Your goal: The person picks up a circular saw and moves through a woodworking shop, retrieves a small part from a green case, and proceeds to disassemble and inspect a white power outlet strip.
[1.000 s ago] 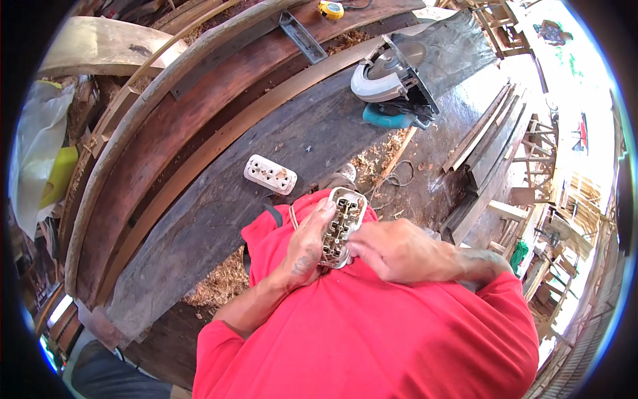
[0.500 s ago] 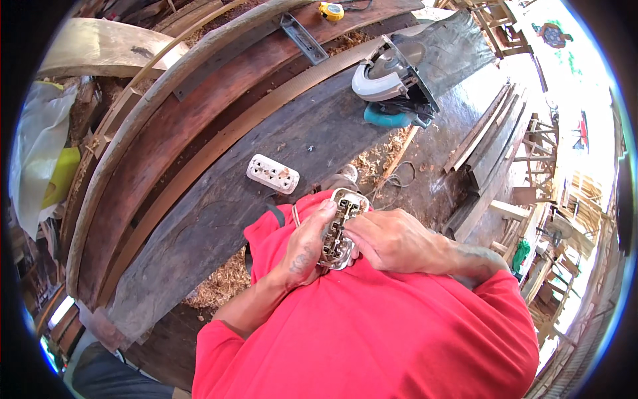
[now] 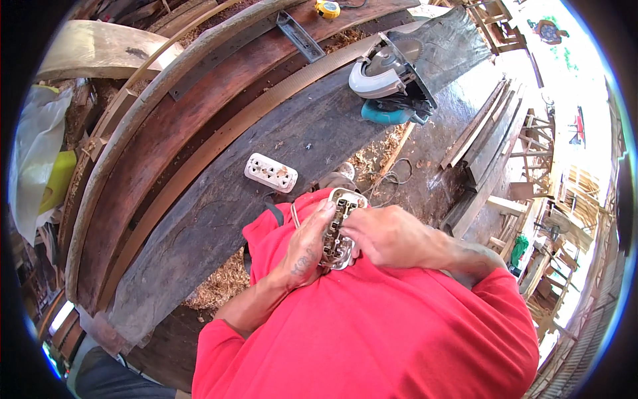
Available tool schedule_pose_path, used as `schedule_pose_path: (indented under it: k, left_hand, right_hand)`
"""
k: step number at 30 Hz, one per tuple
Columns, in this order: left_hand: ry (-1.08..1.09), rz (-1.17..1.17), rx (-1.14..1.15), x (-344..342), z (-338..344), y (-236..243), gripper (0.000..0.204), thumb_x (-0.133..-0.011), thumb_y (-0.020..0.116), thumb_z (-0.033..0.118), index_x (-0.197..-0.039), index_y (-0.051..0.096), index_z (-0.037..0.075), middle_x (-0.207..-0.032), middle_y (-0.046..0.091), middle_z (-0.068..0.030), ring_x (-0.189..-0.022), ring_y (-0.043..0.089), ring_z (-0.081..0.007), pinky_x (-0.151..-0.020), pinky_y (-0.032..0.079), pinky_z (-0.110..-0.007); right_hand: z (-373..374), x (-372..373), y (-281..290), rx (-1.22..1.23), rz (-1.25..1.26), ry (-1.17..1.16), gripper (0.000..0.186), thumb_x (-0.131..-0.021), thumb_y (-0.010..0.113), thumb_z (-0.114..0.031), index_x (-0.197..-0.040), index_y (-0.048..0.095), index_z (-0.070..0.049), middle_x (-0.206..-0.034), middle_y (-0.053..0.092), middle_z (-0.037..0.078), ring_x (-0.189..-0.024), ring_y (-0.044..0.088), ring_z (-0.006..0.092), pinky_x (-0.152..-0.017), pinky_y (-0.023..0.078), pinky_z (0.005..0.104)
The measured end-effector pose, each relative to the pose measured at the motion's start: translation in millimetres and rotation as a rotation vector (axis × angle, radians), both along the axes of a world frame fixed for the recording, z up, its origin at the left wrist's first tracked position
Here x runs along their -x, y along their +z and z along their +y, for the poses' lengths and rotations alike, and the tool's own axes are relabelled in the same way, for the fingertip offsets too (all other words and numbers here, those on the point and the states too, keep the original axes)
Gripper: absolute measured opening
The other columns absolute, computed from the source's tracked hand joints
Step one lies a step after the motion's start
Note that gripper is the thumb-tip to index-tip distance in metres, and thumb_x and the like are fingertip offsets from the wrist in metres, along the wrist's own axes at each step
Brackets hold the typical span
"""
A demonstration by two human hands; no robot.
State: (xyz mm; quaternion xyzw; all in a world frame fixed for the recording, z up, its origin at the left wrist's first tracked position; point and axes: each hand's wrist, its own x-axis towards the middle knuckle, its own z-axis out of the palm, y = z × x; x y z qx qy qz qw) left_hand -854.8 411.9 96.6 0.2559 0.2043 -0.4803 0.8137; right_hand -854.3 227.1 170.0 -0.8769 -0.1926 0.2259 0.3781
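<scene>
An opened power strip base, white with brass contacts showing inside, sits upright against my red shirt. My left hand is closed around its left side, the thumb along the upper edge. From the right, my right hand reaches over the base with its fingers bent and pressed together at the inner contacts. Whatever is between those fingertips is hidden. The white socket cover, with its row of outlet holes and brown smudges, lies apart on the dark plank beyond my left hand.
A circular saw with a teal handle rests on the dark plank. Long curved timbers run along the left. A yellow tape measure lies at the far side. Wood shavings, a loose cord and stacked boards are around.
My right fingers have shifted very slightly over the contacts. Both hands stay on the power strip base, and the surroundings move only a little in the picture as the view tilts.
</scene>
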Motion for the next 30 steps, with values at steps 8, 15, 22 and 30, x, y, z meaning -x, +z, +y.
schedule_pose_path:
  k: [8, 15, 22, 30]
  left_hand:
    - [0.006, 0.148, 0.053, -6.8, -7.5, 1.8, 0.045, -0.109, 0.036, 0.039, -0.126, 0.06, 0.006, -0.101, 0.071, -0.0065, -0.089, 0.069, -0.0159, -0.083, 0.055, -0.032]
    - [0.03, 0.091, 0.049, -1.0, -8.6, -2.1, 0.045, -0.108, 0.035, 0.038, -0.125, 0.061, 0.005, -0.109, 0.073, -0.0069, -0.094, 0.071, -0.0163, -0.084, 0.058, -0.033]
    - [0.022, 0.101, -0.003, 1.3, -7.7, -4.9, 0.042, -0.109, 0.035, 0.036, -0.123, 0.062, 0.008, -0.104, 0.073, -0.0052, -0.088, 0.07, -0.0152, -0.078, 0.057, -0.032]
    - [0.047, 0.012, -0.058, 3.1, -8.6, 1.6, 0.042, -0.11, 0.031, 0.034, -0.126, 0.059, 0.008, -0.105, 0.07, -0.0052, -0.089, 0.069, -0.0154, -0.078, 0.056, -0.032]
  right_hand:
    - [2.3, 10.4, 21.2, -0.073, -0.066, 0.02, 0.011, -0.094, 0.059, -0.014, -0.091, 0.058, -0.003, -0.079, 0.062, 0.015, -0.073, 0.066, 0.0341, -0.062, 0.053, 0.0444]
    - [10.4, 15.3, 11.6, -0.041, -0.065, 0.091, 0.009, -0.089, 0.059, -0.011, -0.091, 0.055, -0.003, -0.077, 0.061, 0.015, -0.071, 0.066, 0.035, -0.06, 0.052, 0.0463]
    - [11.8, 12.3, 12.3, -0.021, -0.128, 0.15, 0.015, -0.086, 0.067, -0.006, -0.099, 0.063, 0.0, -0.073, 0.058, 0.012, -0.064, 0.064, 0.0306, -0.053, 0.051, 0.0428]
    - [17.6, 12.8, 14.7, 0.053, -0.065, 0.224, 0.009, -0.085, 0.057, -0.01, -0.088, 0.054, -0.002, -0.081, 0.063, 0.016, -0.074, 0.067, 0.035, -0.064, 0.055, 0.0457]
